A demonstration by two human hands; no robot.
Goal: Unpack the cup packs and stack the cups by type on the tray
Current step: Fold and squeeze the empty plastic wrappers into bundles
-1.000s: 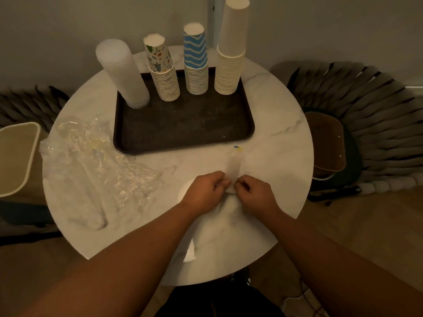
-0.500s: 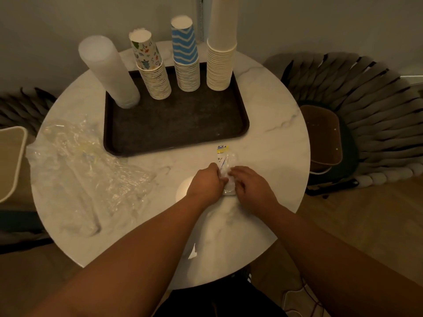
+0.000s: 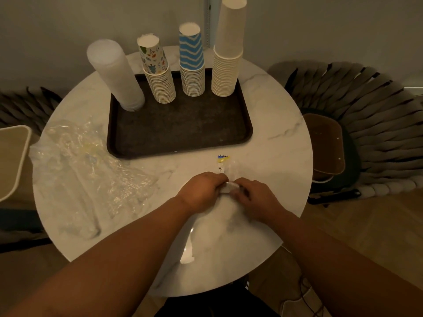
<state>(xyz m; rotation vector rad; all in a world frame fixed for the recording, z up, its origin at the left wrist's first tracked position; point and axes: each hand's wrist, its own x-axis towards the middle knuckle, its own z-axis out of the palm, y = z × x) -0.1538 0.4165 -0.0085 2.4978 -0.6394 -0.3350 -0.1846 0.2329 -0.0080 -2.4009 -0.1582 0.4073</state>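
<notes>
1. Far left on the marble table (image 3: 270,106): crumpled clear wrappers (image 3: 91,170), emptied, lying apart from the tray.
2. Dark tray (image 3: 183,131) carries four upside-down stacks along its far edge, left to right: translucent plastic cups (image 3: 114,74), leaning left; paper cups printed with small coloured figures (image 3: 158,74); blue zigzag cups (image 3: 191,62); plain white paper cups (image 3: 227,53), the tallest.
3. Left hand (image 3: 201,191): fingers curled, pinching the gathered neck of the clear-wrapped cup pack (image 3: 219,216).
4. Right hand (image 3: 254,197): fingers likewise curled on the same neck, opposite the left. The two hands nearly touch, with a white bunch of film between them.
5. Key relation: the pack's long axis runs from the neck towards the person, its body lying under and between the forearms. A loose tail with a blue-yellow label (image 3: 222,159) points away, towards the tray.
6. Judgement: step in hand is opening the last pack; the hands likely need to pull apart sideways. Neither hand is clearly nearer. Cup type inside: cannot tell.
</notes>
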